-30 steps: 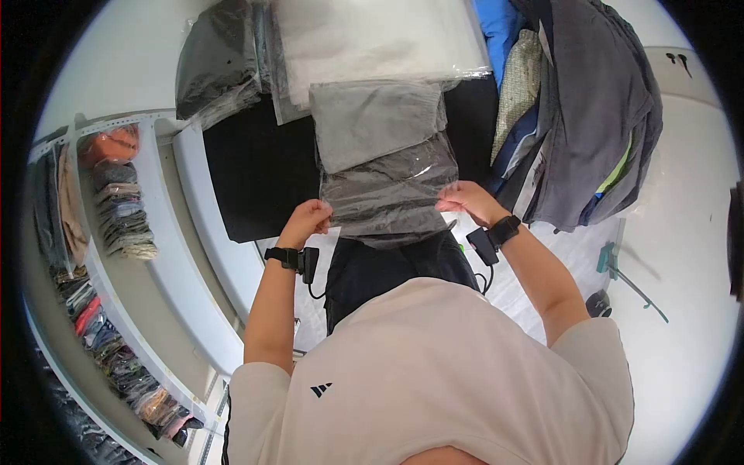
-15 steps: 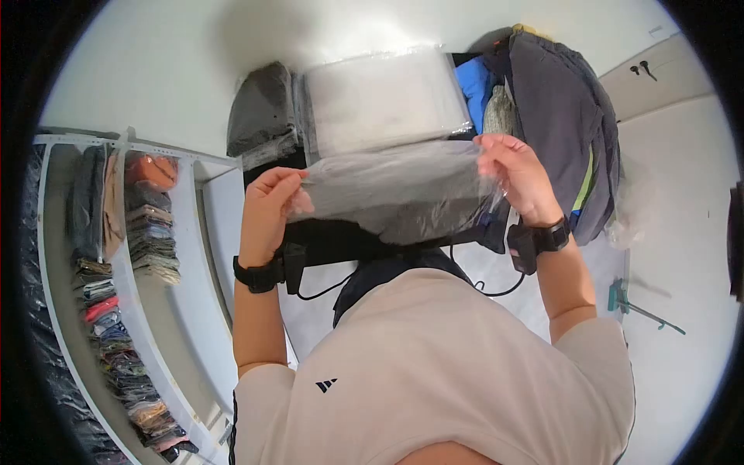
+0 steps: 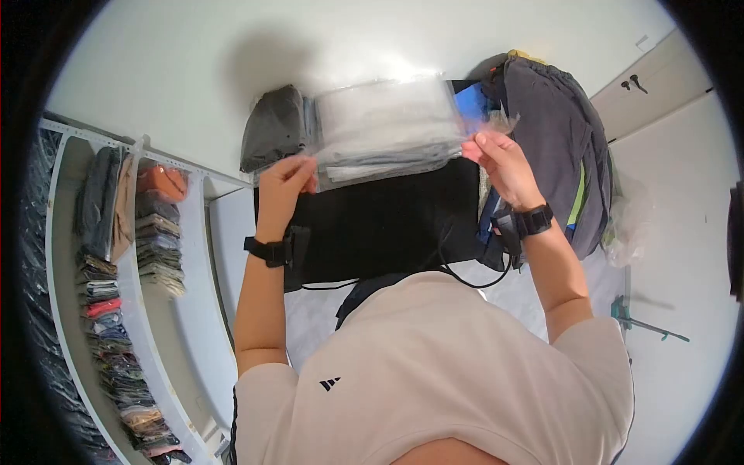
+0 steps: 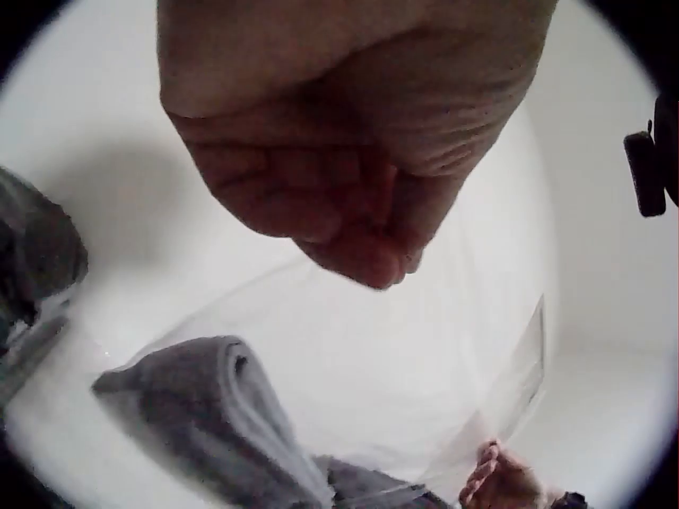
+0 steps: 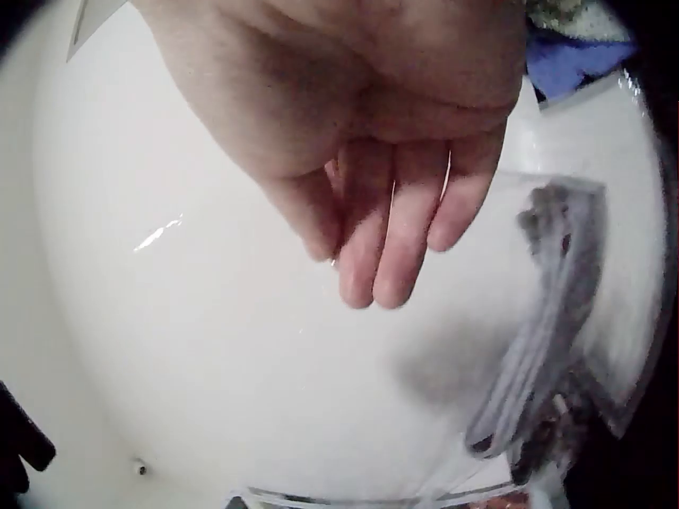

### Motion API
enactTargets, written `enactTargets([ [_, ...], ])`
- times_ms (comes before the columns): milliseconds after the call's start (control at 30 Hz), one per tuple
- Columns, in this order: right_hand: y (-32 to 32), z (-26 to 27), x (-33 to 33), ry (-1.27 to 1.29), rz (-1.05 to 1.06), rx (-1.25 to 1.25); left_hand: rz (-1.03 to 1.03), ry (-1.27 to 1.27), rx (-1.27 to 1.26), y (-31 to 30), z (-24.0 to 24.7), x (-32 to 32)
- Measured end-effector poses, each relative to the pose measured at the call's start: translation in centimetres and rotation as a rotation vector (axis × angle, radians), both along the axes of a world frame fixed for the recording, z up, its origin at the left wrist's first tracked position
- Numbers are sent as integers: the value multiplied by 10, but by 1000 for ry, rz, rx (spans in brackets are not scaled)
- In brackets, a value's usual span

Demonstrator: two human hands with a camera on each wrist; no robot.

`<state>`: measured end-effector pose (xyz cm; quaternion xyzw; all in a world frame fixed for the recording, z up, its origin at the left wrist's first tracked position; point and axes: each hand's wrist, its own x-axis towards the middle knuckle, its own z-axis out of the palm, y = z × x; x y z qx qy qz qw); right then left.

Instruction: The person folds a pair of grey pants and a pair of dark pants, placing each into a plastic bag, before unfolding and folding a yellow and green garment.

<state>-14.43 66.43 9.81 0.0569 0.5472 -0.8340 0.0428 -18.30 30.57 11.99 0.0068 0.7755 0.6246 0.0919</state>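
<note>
My left hand (image 3: 283,190) pinches one top corner of a clear plastic bag (image 4: 424,371). The opposite corner is between the thumb and fingers of my right hand (image 3: 502,167). Inside the bag is a folded grey garment (image 4: 212,408), hanging below the level of the hands. In the right wrist view its layered edge (image 5: 536,318) shows through the film. From the head view the bag is seen nearly edge-on, and it overlaps a stack of clear bags (image 3: 387,112) at the back of the black table (image 3: 372,225).
A dark bagged garment (image 3: 273,124) stands behind the left hand. Grey trousers (image 3: 554,139) and other clothes are piled on the right. On the left, shelves (image 3: 151,287) hold several bagged, folded garments. A white wall rises behind the table.
Both hands have lifted the bagged grey garment off the front of the table, first up, then forward toward the back. The black table top now shows where the bag lay.
</note>
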Motion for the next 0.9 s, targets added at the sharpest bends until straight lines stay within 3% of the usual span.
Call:
enactTargets([
  [33,6,-6,5,5,45,61,0,-6,1,-4,-9,5],
  [133,17,-26,28,-6,129,190,-158,431,-221,-10,-42,25],
  [200,22,-52,40,-79,283,379,-234,341,-222,-13,-76,40],
  [300,24,-105,58,-296,391,452,-325,195,-294,-18,-148,59],
  [367,27,-146,76,-358,488,466,-373,136,-332,-25,-186,76],
  [433,38,-194,87,-468,647,387,-435,-211,-316,-32,-207,88],
  [467,45,-198,87,-479,653,380,-434,-225,-317,-37,-217,90],
  [533,53,-207,86,-600,596,478,-276,-266,-276,-49,-240,93],
  [733,35,-221,42,-511,363,731,-100,-491,-116,-30,-267,83],
  [767,27,-224,33,-472,286,794,11,-583,-32,-20,-265,81],
  [833,6,-231,18,-509,221,740,160,-666,67,-3,-268,73],
  [900,3,-262,4,-538,144,636,136,-648,61,9,-270,67],
])
